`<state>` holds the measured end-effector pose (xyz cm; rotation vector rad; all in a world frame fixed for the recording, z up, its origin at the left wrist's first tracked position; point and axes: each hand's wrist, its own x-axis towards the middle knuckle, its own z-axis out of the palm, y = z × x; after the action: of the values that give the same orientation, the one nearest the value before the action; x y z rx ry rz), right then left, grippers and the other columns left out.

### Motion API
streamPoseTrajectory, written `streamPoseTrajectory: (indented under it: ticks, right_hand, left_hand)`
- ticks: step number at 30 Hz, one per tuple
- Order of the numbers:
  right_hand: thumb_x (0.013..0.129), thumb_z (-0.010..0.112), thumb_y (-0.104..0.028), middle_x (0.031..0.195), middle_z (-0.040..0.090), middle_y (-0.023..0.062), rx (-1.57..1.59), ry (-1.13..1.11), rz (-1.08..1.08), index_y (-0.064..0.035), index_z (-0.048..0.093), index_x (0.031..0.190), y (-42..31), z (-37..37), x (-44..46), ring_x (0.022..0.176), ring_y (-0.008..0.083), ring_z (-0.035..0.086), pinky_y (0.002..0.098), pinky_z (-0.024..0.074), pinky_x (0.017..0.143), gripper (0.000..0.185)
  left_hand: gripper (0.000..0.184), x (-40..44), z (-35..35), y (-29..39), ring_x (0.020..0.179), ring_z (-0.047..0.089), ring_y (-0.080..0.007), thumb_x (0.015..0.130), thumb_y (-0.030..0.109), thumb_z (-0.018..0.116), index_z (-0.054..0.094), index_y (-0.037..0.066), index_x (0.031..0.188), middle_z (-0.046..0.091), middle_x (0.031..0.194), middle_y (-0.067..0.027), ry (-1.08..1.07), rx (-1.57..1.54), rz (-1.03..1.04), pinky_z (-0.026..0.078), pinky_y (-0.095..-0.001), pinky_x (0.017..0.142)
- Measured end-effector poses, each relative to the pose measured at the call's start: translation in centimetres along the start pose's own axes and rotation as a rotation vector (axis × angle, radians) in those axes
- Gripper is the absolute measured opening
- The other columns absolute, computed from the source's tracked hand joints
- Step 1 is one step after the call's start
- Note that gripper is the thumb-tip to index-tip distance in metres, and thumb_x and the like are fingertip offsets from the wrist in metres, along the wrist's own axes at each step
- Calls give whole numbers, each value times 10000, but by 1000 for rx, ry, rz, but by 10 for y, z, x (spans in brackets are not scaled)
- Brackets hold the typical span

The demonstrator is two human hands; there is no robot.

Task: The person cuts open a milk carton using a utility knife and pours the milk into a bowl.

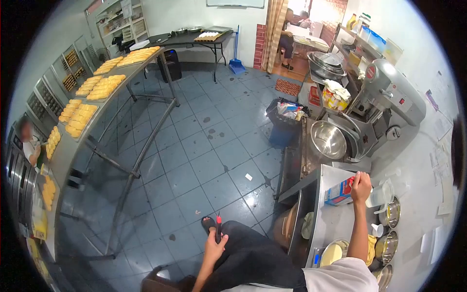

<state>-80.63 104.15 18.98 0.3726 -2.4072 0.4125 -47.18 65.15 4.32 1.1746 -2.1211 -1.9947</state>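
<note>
My left hand is closed round a slim black-and-red tool, held upright over the floor, with a thin dark tip at the top; its exact kind is unclear. On the right, my right hand grips the top corner of a blue-and-red carton on the metal counter. Clear plastic jugs stand just beyond that hand. Nearer my body, a bowl of pale yellow contents sits by a small blue display, partly hidden by my right arm and sleeve.
Steel bowls line the wall side. A large mixer and a steel mixing bowl stand ahead on the right. A bagged trash bin is on the floor. The long table at left bears bread trays, with a person behind.
</note>
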Motion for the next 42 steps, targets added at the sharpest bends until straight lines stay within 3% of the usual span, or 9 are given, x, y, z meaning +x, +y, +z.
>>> streamPoseTrajectory:
  ticks: [5,7,11,13,23,29,33,39,42]
  right_hand:
    - [917,480,-174,729,535,151,-58,-49,-13,-2,534,727,-11,-7,3,723,331,505,428,390,658,262]
    - [917,492,-182,751,536,143,-183,61,-136,-4,549,756,-12,-9,2,741,325,503,421,390,670,247]
    - [929,485,-181,740,523,140,-93,206,-244,-9,559,774,-15,-7,4,730,328,497,418,390,663,244]
    - [947,461,-177,727,513,142,-21,78,-26,-5,546,758,-8,-1,-2,728,329,500,415,395,649,269]
    - [957,446,-185,708,524,157,-24,74,-1,3,532,725,-2,4,0,695,338,523,427,413,634,310]
    - [959,444,-199,716,553,168,-9,96,20,11,551,734,1,5,-1,700,350,544,439,425,648,325]
    - [967,435,-204,727,537,178,13,105,20,17,532,749,-1,4,-1,704,362,533,448,412,650,325]
    - [936,474,-198,786,514,172,13,-6,-50,2,498,742,-15,-6,5,758,353,503,442,399,671,280]
    - [910,523,-217,863,532,185,-46,-232,-40,1,531,793,-28,-23,8,795,375,508,463,402,698,248]
  left_hand:
    - [339,-4,-2,3,531,538,-121,843,228,682,493,30,1044,567,833,-50,29,-45,28,449,-271,464]
    - [336,-5,-3,13,536,543,-130,845,229,681,499,25,1041,566,826,-52,26,-10,35,455,-278,483]
    - [320,-8,-3,25,538,552,-137,846,233,682,508,13,1000,561,805,-55,47,-10,52,461,-288,497]
    - [314,-2,-4,18,544,560,-141,847,240,681,514,5,971,566,803,-64,20,-28,77,462,-295,505]
    - [323,-5,-20,25,526,546,-115,849,280,681,518,25,961,554,733,-45,-5,41,63,447,-267,494]
    - [319,-2,-28,18,507,535,-108,852,292,676,517,42,968,537,680,-19,60,31,164,440,-257,477]
    - [331,3,-35,33,497,523,-95,852,282,677,496,38,984,546,682,-22,33,-29,92,429,-245,457]
    - [280,22,-20,24,471,514,-83,856,214,679,482,52,973,540,653,-16,-67,-125,32,413,-228,425]
    - [299,24,-2,21,481,528,-95,852,237,681,494,38,973,560,687,-35,-81,-111,-24,422,-245,435]
